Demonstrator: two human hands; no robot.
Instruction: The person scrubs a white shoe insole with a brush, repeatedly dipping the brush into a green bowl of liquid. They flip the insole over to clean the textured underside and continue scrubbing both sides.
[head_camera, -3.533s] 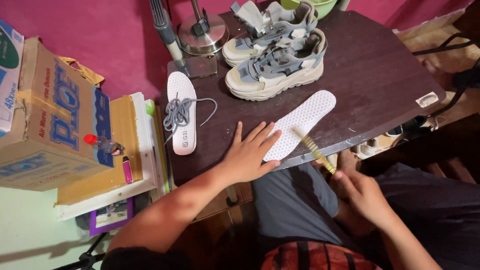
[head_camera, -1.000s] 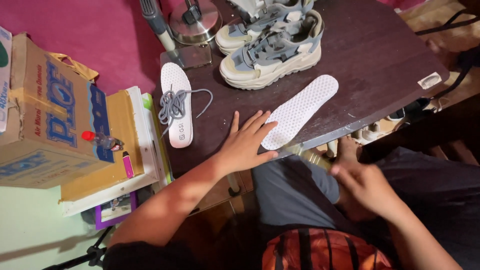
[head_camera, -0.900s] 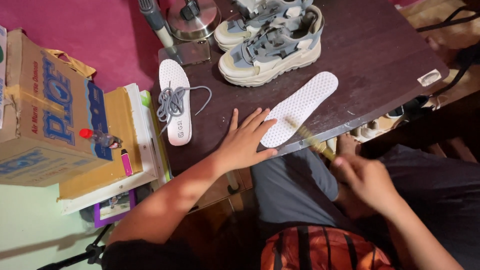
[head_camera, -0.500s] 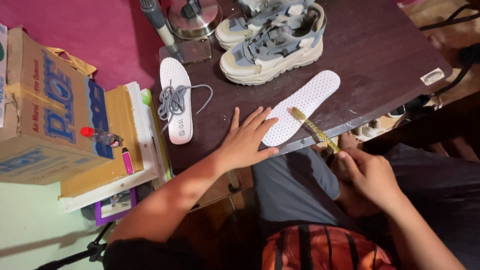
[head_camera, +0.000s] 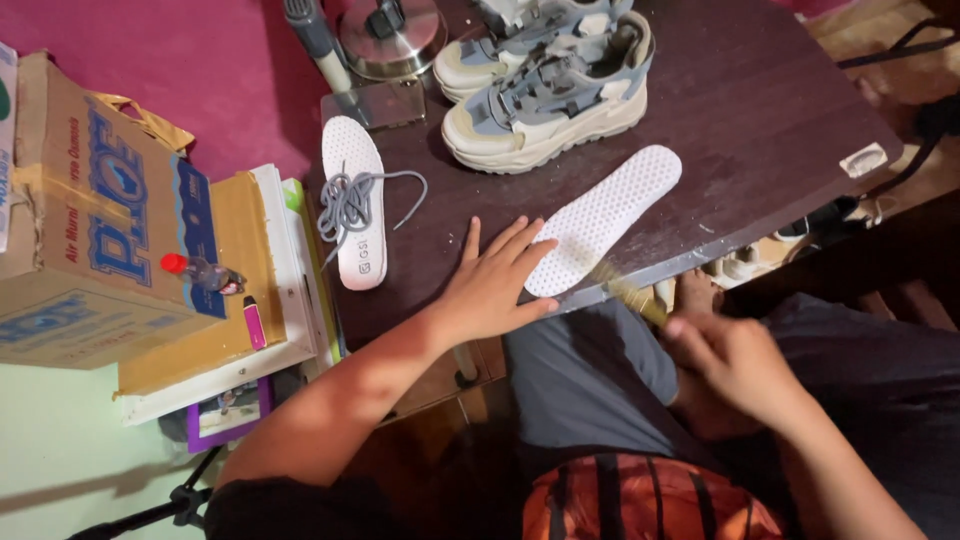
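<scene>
Going from the left, we count one cardboard box with a small red-capped bottle lying against it, one stack of flat boards and books beside the dark table, two white insoles, one loose grey shoelace and two chunky cream-and-grey sneakers side by side at the back of the table. The left insole lies near the table's left edge with the lace heaped on it. The right insole is white, covered in small perforations, rounded at both ends, and lies flat near the table's front edge. Its long axis runs on a diagonal, the near end pointing toward us and to the left, the far end toward the sneakers. Our left hand lies flat with fingers spread, the fingertips pressing the near end of that insole. Our right hand is below the table edge, fingers closed around the handle of a small brush, whose yellowish bristles meet the table's front edge just beside the insole.
</scene>
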